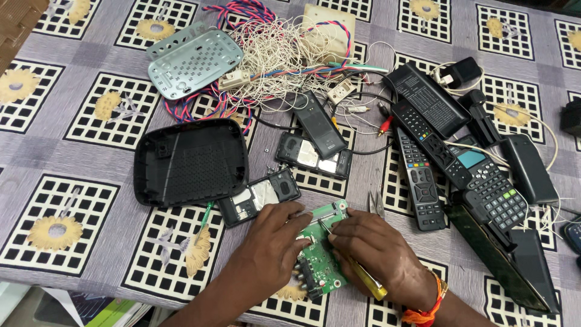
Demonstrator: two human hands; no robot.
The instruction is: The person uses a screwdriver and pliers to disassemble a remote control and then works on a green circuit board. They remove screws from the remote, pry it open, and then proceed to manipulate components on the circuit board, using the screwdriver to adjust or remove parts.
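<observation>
**Both hands on a green circuit board amid scattered electronics**

The desk [72, 151], under a grey cloth with checked flower panels, is crowded. At ten o'clock from the hands lies a black plastic shell [190, 160], hollow side up, and beyond it at eleven o'clock a pale perforated cover [193, 60]. A tangle of thin white wire [281, 51] spreads at twelve o'clock, with two opened phone bodies [315, 156] just nearer. At two o'clock sit several remote controls [423, 175] and a calculator [493, 188], overlapping one another. A small pair of tweezers [375, 203] lies just beside the board at one o'clock.

The green circuit board [321, 257] rests near the desk's front edge, at six o'clock in the view. The left hand [272, 239] presses down on its left side, fingers curled over the edge (gripping rather than loose). The right hand [375, 248] is clenched around a yellow-handled screwdriver [366, 278], its tip touching the board's upper part.
</observation>
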